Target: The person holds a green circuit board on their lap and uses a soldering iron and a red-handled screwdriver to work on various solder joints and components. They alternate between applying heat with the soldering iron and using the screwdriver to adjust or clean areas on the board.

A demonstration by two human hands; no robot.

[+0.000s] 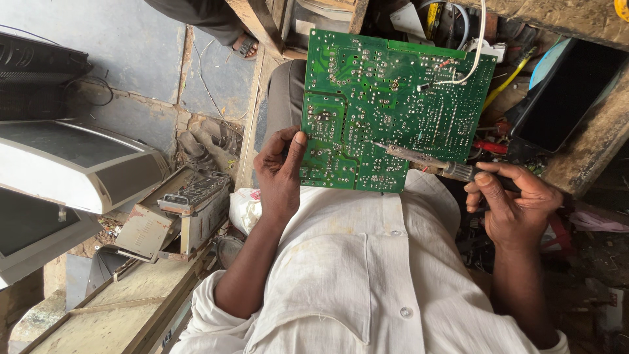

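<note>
A large green circuit board [393, 105] is held upright with its solder side facing me. My left hand [278, 174] grips its lower left edge, thumb on the face. My right hand [514, 200] holds a soldering iron [426, 162] by its handle; the metal tip touches the board near its lower middle. A white wire [475, 46] runs off the board's upper right corner. My white shirt [354, 269] fills the lower part of the view.
Old television sets [72, 164] and a dismantled metal chassis [190, 210] lie at left on a stone floor. A black flat device [567, 95], tools and cables crowd the wooden bench at right. Another person's sandalled foot [244, 44] shows at top.
</note>
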